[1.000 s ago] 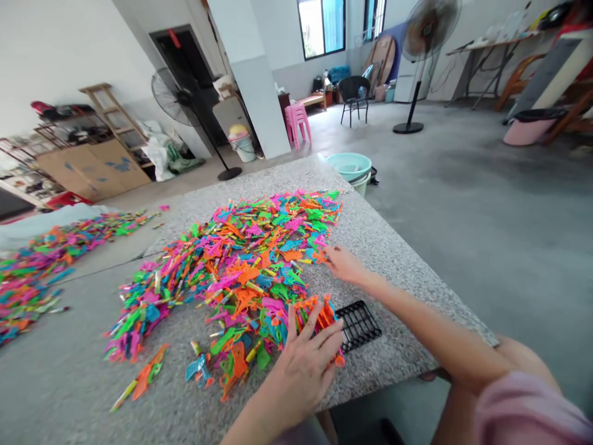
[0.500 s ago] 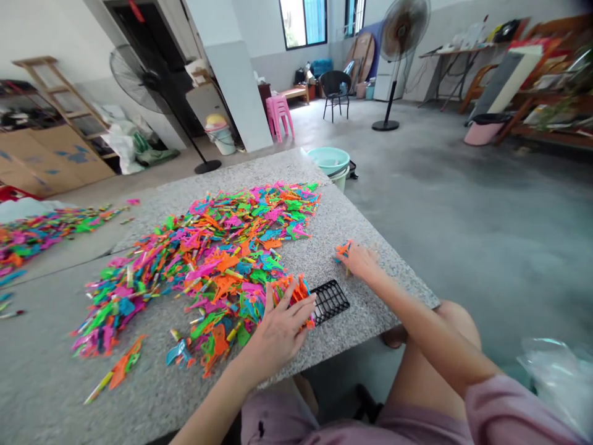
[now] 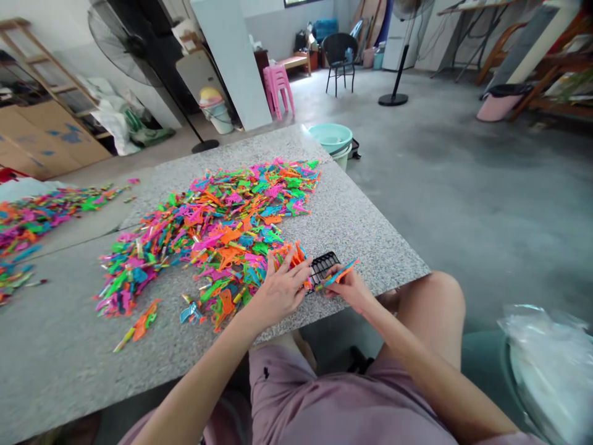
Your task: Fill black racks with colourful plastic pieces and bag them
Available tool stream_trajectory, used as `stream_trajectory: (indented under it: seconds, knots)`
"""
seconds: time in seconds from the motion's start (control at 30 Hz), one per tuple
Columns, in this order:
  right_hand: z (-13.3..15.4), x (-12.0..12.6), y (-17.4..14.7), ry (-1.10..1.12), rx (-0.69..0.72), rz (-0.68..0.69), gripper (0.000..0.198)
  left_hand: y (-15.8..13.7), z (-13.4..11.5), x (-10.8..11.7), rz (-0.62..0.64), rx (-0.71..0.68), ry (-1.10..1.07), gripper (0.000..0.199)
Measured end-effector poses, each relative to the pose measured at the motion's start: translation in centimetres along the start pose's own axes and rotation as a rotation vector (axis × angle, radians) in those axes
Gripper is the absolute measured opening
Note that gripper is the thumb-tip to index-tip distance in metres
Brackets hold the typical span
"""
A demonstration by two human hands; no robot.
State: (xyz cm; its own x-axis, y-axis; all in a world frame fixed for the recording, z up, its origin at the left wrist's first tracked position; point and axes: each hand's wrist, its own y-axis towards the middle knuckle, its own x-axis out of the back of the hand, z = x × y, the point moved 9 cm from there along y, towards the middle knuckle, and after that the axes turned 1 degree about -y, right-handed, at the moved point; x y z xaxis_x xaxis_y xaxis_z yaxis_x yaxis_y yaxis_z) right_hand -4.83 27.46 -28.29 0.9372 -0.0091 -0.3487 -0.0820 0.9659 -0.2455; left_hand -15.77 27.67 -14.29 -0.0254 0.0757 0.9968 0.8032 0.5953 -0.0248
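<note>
My right hand [image 3: 351,289] pinches a blue and orange toy gun [image 3: 341,272] at the right end of a black grid rack [image 3: 323,264]. Whether it holds more than one piece I cannot tell. My left hand [image 3: 280,289] lies with fingers spread over a row of orange toy guns [image 3: 296,252] at the rack's left end, and it partly covers them. Left of that hand spreads a large pile of pink, green, orange and blue toy guns [image 3: 231,235]. An orange one with a yellow tube [image 3: 139,324] and a blue one [image 3: 191,312] lie apart nearer the front.
A second colourful heap [image 3: 50,210] lies on the far left of the speckled stone table [image 3: 375,241]. Turquoise basins [image 3: 331,137] stand beyond the table's right side. Plastic bags [image 3: 551,352] fill a tub at lower right. Pink stools [image 3: 278,89] and a standing fan [image 3: 130,46] are behind.
My right hand has come left and nearer from the bare tabletop to the rack, bringing the toy gun along. My left hand stays on the row. The view has tilted down.
</note>
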Motion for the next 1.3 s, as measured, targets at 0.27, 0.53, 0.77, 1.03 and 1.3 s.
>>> stream_trajectory:
  seconds: [0.27, 0.53, 0.77, 1.03, 1.3]
  knots:
    - [-0.4, 0.6, 0.3, -0.161, 0.138, -0.142, 0.042, 0.0, -0.1, 0.2, -0.005, 0.01, -0.014, 0.031]
    - [1.0, -1.5, 0.2, -1.089, 0.118, -0.15, 0.013, -0.1, 0.0, 0.3, -0.017, 0.035, -0.075, 0.028]
    - [3.3, -3.0, 1.4, -1.227, 0.163, 0.036, 0.012, 0.0, 0.2, -0.1, -0.019, 0.027, -0.067, 0.033]
    - [3.2, -4.0, 1.5, -1.295, 0.124, 0.109, 0.018, 0.1, 0.3, -0.1, -0.031, 0.047, -0.083, 0.037]
    - [2.4, -5.8, 2.0, -1.369, 0.16, 0.143, 0.024, -0.1, 0.2, 0.6, -0.038, 0.08, -0.099, 0.049]
